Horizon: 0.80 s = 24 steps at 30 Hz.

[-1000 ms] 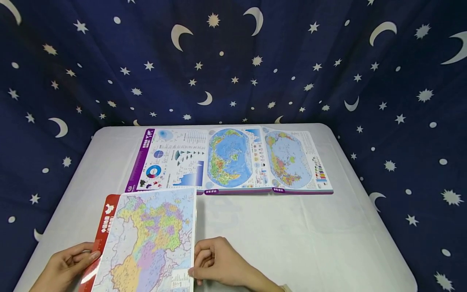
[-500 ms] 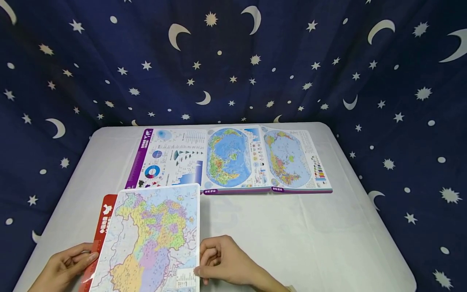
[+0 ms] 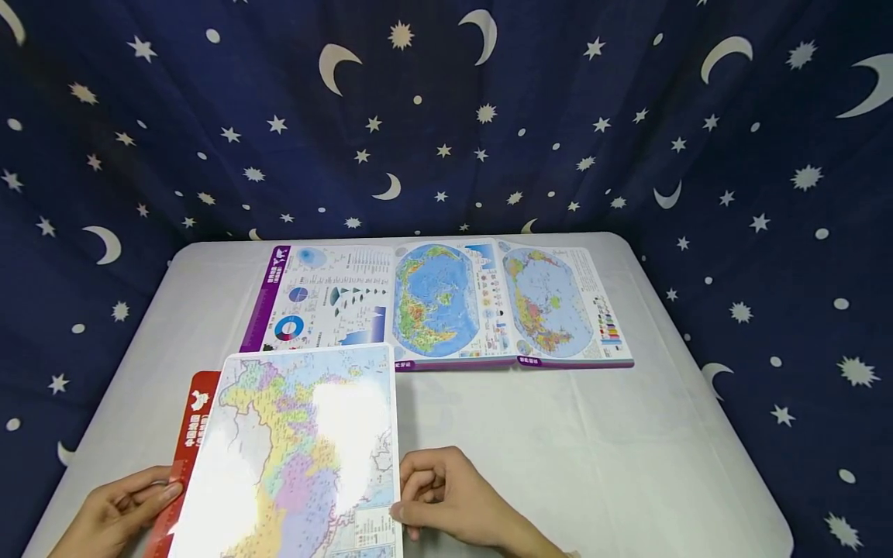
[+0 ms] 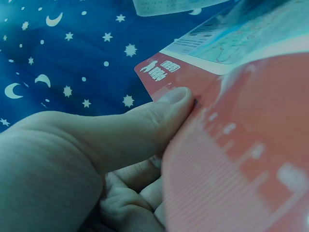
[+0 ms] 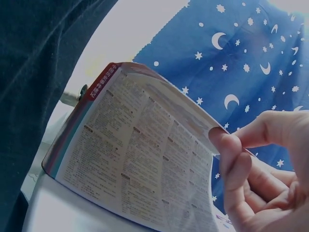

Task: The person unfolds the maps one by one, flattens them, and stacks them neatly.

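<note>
Left hand (image 3: pixel 115 508) and right hand (image 3: pixel 453 496): bare. Right sleeve (image 3: pixel 573 554): pale edge only, bottom of frame, right of centre.

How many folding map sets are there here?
2. The purple-edged set lies spread open across the far part of the table; the red-edged set is held between the left hand and the right hand. Another could be hidden beneath.

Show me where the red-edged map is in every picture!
Head: red-edged map, lower left, between left hand and right hand.
Left wrist: its red edge, lower right.
Right wrist: its printed page, around the middle, left of the right hand.
Shared landmark: starry blue cloth, in all three.
</note>
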Motion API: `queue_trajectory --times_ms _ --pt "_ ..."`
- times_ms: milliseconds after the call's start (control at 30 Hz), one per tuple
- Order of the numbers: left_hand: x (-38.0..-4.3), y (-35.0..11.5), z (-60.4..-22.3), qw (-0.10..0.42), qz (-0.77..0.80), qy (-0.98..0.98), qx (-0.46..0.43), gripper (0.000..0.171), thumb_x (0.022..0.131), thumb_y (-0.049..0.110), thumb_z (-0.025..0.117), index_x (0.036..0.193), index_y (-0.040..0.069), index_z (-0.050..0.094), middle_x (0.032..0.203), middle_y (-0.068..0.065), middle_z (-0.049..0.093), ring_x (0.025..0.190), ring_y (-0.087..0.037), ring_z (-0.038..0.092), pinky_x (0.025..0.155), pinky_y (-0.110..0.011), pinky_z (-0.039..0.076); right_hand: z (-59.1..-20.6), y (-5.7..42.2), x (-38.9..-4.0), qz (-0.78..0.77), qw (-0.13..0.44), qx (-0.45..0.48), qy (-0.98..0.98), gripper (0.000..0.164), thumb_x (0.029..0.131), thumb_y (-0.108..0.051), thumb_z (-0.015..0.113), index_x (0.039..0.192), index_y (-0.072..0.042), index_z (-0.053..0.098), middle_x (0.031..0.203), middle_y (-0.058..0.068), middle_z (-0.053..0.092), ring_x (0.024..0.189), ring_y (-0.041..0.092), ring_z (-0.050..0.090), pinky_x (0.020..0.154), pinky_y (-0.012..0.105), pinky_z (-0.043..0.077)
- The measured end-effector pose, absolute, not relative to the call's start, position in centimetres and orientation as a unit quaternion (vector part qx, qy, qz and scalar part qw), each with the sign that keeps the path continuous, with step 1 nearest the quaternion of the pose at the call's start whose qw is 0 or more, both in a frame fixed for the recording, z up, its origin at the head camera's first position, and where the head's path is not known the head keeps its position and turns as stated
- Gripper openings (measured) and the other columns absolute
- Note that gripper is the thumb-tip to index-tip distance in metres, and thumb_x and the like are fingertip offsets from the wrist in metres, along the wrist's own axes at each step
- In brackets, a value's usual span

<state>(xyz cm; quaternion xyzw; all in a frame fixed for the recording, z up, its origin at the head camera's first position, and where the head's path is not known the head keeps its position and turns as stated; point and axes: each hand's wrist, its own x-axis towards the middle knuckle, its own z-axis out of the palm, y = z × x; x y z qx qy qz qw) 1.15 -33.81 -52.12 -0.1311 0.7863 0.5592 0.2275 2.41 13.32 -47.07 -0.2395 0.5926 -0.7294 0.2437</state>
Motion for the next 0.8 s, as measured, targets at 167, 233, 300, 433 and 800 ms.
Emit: queue_trajectory --times_ms 167,233,300,433,800 --pt "1.4 -34.2 -52.1 0.211 0.566 0.79 -0.103 0.026 0.097 0.019 0.064 0.12 0.006 0.066 0.099 0.002 0.076 0.081 -0.028 0.072 0.069 -0.041 0.061 -46.9 14.0 2.7 -0.738 0.242 -0.227 0.588 0.01 0.092 -0.002 0.064 0.09 0.005 0.057 0.065 0.029 0.058 0.051 0.024 0.06 0.045 0.025 0.043" --pt "1.5 -34.3 -52.1 0.211 0.565 0.791 -0.098 0.031 0.097 0.021 0.064 0.123 0.004 0.064 0.1 0.004 0.075 0.083 -0.028 0.072 0.07 -0.041 0.061 -46.8 14.3 2.7 -0.743 0.235 -0.227 0.584 0.009 0.093 -0.001 0.063 0.089 0.005 0.057 0.063 0.028 0.057 0.051 0.018 0.059 0.043 0.028 0.044" --pt "1.5 -34.3 -52.0 0.212 0.564 0.791 -0.108 0.037 0.097 0.023 0.064 0.125 -0.001 0.061 0.1 0.007 0.074 0.084 -0.028 0.072 0.071 -0.041 0.061 -46.7 14.5 2.7 -0.748 0.225 -0.231 0.58 0.008 0.093 0.001 0.061 0.089 0.005 0.056 0.062 0.028 0.055 0.05 0.017 0.058 0.042 0.032 0.045" --pt "1.5 -34.2 -52.0 0.213 0.564 0.788 -0.125 0.044 0.097 0.024 0.064 0.129 -0.005 0.057 0.101 0.009 0.073 0.085 -0.029 0.071 0.071 -0.042 0.061 -46.3 15.1 2.7 -0.755 0.218 -0.23 0.574 0.008 0.093 0.003 0.059 0.087 0.007 0.054 0.06 0.028 0.053 0.05 0.012 0.056 0.041 0.031 0.046" --pt "1.3 -34.5 -52.0 0.216 0.575 0.784 -0.09 0.038 0.101 0.021 0.057 0.131 -0.003 0.057 0.103 0.016 0.072 0.086 -0.03 0.072 0.07 -0.044 0.061 -46.1 17.6 2.7 -0.744 0.192 -0.201 0.608 0.013 0.094 0.0 0.058 0.089 0.011 0.053 0.062 0.026 0.053 0.045 0.036 0.049 0.039 0.039 0.046"
